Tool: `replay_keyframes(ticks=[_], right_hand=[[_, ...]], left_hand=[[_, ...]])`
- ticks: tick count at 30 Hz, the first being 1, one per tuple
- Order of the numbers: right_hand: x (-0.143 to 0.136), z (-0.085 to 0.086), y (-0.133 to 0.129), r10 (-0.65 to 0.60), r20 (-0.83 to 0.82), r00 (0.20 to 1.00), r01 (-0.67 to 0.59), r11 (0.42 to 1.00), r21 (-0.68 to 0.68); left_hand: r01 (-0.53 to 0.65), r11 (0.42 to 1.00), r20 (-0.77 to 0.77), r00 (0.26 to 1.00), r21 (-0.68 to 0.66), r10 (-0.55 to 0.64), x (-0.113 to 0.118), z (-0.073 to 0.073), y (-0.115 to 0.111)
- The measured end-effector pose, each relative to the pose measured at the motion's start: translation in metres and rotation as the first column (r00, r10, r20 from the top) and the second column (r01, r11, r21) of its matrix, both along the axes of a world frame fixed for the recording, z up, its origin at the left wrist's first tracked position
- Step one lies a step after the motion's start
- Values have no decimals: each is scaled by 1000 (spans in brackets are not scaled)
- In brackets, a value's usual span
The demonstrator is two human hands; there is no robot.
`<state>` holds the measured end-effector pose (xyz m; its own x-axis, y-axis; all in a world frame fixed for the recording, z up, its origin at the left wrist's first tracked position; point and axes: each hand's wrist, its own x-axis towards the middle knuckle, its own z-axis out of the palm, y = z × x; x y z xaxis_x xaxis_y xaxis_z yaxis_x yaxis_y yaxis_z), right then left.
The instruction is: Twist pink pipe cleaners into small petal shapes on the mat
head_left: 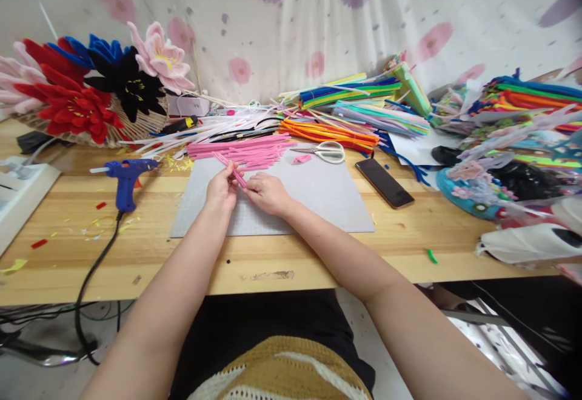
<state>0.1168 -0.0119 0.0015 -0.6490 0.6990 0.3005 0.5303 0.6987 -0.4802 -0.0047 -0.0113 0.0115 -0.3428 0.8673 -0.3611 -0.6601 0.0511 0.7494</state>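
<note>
Pink pipe cleaners [238,176] are pinched between the fingers of my left hand [222,188], above the grey mat [309,206]. My right hand [267,193] is closed at their lower right end, close beside the left. Just behind my hands lies a pile of pink pipe cleaners [259,150] at the mat's back edge. A small folded pink piece [301,159] rests on the mat, next to scissors with white handles [331,152].
A blue glue gun [126,182] with a black cord stands left of the mat. To the right is a phone [384,183]. Fuzzy flowers [82,109] fill the back left. Orange pipe cleaners [330,133] and other coloured bundles line the back.
</note>
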Motion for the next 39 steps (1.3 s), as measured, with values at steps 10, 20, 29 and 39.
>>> replay_keyframes(ticks=[10,20,29,39], right_hand=[[12,-7,0,-182,-182,966,147,971,-190],[12,-12,12,-225,-426,876,-127,745,-655],[23,-7,12,-274,-432,859,-135,693,-708],[30,1,10,-177,-502,847,-334,557,-761]], left_hand=[[72,992,-14,997,105,-71,6,-7,-1],[128,971,-204,975,202,-87,16,-8,-5],[242,969,-485,853,45,-191,10,-18,-8],[243,967,-459,869,74,-183,7,-9,-11]])
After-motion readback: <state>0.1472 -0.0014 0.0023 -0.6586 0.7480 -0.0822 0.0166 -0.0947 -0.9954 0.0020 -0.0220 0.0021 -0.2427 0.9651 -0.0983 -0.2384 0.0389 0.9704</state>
